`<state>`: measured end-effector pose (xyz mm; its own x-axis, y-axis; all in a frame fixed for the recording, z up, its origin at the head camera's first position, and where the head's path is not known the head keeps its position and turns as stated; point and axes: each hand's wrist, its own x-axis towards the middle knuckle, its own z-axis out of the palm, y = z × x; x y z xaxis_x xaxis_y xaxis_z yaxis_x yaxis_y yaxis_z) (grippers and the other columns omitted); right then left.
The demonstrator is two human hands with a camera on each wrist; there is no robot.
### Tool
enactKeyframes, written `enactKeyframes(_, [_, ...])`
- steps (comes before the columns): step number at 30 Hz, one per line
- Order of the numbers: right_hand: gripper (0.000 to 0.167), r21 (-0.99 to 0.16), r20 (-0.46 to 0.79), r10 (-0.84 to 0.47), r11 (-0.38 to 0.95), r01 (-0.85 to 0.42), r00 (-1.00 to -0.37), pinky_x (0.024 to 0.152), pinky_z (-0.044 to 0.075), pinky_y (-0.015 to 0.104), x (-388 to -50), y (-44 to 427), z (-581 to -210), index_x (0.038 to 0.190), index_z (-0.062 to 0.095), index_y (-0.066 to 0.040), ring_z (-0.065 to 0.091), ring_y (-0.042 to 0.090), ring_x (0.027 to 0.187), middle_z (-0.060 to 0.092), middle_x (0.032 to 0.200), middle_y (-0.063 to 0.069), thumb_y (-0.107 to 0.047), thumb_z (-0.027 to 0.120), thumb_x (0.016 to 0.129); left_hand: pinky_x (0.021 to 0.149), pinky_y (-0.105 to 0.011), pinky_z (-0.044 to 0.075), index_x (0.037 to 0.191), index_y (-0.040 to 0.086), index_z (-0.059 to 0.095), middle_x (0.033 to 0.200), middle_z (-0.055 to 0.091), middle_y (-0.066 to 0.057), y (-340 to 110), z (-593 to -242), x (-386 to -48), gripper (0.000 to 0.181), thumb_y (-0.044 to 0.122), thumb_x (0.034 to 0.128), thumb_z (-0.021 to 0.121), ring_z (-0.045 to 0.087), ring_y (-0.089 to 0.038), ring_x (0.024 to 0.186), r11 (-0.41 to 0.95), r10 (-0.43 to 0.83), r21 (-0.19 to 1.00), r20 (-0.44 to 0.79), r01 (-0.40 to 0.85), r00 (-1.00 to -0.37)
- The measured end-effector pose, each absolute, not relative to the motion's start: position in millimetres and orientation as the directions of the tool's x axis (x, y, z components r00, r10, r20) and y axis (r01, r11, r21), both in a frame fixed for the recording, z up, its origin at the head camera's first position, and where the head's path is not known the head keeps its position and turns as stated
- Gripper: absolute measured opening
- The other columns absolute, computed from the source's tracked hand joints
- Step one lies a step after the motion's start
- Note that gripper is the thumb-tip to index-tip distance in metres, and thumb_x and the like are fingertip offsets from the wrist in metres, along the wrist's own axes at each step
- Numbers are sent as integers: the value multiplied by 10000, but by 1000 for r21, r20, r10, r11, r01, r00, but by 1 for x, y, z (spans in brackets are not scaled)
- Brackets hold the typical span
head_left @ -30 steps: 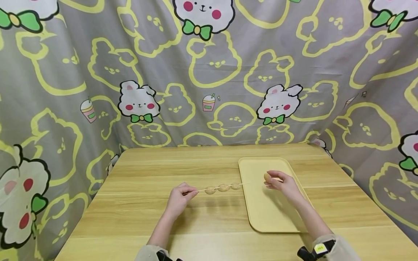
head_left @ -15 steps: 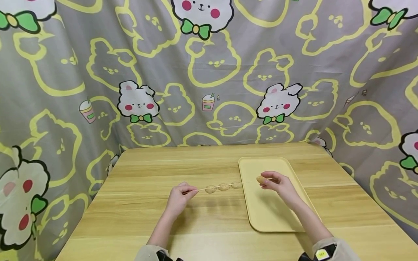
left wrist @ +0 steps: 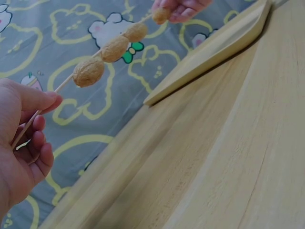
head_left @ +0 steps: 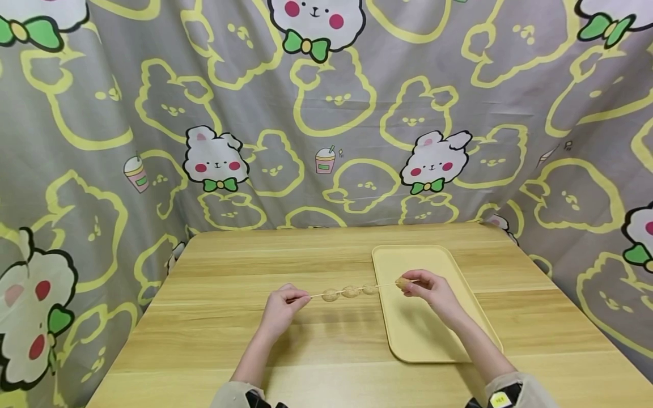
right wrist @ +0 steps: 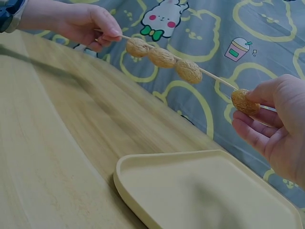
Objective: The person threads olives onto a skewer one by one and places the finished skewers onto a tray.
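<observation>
My left hand (head_left: 279, 307) pinches the blunt end of a thin wooden skewer (head_left: 317, 295) between thumb and fingers. Three brown, wrinkled, oval meatballs (left wrist: 114, 49) are threaded on it, close together. Beyond them a bare stretch of skewer runs toward my right hand (head_left: 433, 294). There the thumb and fingertips grip another brown meatball (right wrist: 245, 102), at the skewer's pointed end. The tip meets this meatball; how deep it goes in is hidden. The skewer is held roughly level above the table, its right part over the tray.
A shallow pale yellow tray (head_left: 427, 340) with a raised rim lies on the right side of the wooden table (head_left: 326, 345). Behind and beside the table hangs a grey curtain (head_left: 352, 187) with cartoon prints.
My right hand has moved left with its meatball, from a short way off up to the skewer's tip. The left hand and skewer have stayed almost still.
</observation>
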<state>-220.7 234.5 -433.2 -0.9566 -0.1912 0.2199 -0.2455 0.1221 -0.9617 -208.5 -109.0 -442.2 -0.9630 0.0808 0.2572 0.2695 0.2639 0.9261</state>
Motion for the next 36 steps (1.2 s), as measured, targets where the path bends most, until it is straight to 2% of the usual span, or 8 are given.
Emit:
enactKeyframes(4, [305,-960,227,-198,119,-253,-954,750,522,296,-221,233,-434,1109,520,171,641,175,823,637,987,173,-38,584,895,642,-209,458,816,9,726,740,588,-11,-109,-442,-209,36,22,790,705,535,-101,719,263,78,929,247,259,-966])
enactKeyframes(9, [300,-961,221,-202,122,-249,-954,747,523,297,-220,232,-436,1104,526,170,641,147,818,644,977,149,-24,592,885,624,-203,445,827,-11,722,732,581,-23,-109,-444,-209,49,16,790,704,519,-83,698,267,74,929,246,257,-966])
enactKeyframes(15, [328,-951,201,-209,192,-241,-957,722,514,273,-217,231,-436,1107,564,122,625,124,776,647,916,98,-32,660,834,621,-204,453,828,-10,724,736,583,-24,-109,-445,-208,56,28,786,714,524,-85,695,280,68,922,258,267,-964])
enactKeyframes(22, [325,-939,255,-204,183,-292,-945,703,521,291,-216,230,-435,1097,577,130,603,83,762,634,885,69,-4,672,818,597,-215,448,829,7,729,711,561,-3,-108,-442,-208,60,53,793,716,513,-94,675,317,79,901,287,297,-955])
enactKeyframes(30, [321,-942,265,-238,145,-304,-934,710,522,286,-215,229,-433,1094,572,143,623,111,765,643,921,99,3,667,821,595,-199,439,818,0,731,702,560,4,-106,-440,-209,42,16,783,714,509,-81,672,318,80,895,305,314,-949])
enactKeyframes(36, [319,-945,252,-250,143,-293,-935,715,521,283,-215,228,-431,1091,580,133,625,117,769,636,933,125,-1,672,817,580,-192,423,824,-55,713,708,564,-49,-104,-426,-200,54,-20,790,691,492,-67,662,319,98,892,304,319,-948])
